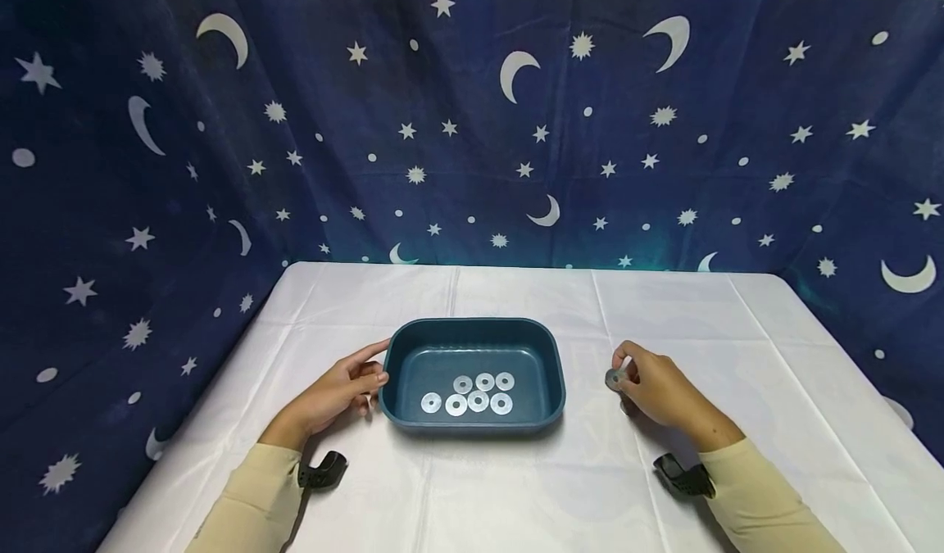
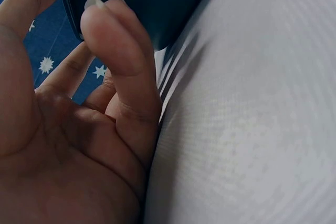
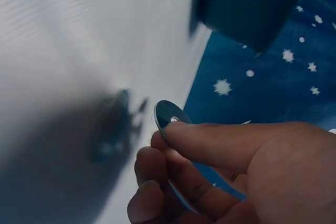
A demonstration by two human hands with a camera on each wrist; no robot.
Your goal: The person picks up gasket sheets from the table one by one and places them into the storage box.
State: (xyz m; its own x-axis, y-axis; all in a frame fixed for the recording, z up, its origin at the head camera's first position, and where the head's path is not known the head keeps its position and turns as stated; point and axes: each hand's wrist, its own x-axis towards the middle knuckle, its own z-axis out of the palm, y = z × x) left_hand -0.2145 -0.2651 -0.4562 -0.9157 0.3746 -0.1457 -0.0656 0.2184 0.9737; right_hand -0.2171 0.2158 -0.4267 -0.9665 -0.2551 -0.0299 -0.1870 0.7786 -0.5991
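Note:
In the head view my right hand (image 1: 661, 391) pinches a grey metal washer (image 1: 614, 379) between thumb and fingers, to the right of a dark teal tray (image 1: 472, 430). The right wrist view shows the washer (image 3: 164, 110) tilted on edge, its centre hole partly behind the thumb. My left hand (image 1: 338, 395) is at the tray's left end, thumb at the rim and index finger reaching along the outer wall toward the far corner. Its other fingers bend loosely beside the wall. Several flat silver washers (image 1: 478, 401) lie in the tray, mostly toward its near side.
White cloth (image 1: 509, 496) with fold creases covers the table. A dark blue curtain (image 1: 472, 168) with moons and stars hangs behind and at the sides. Black straps with wrist devices (image 1: 324, 471) sit at both cuffs.

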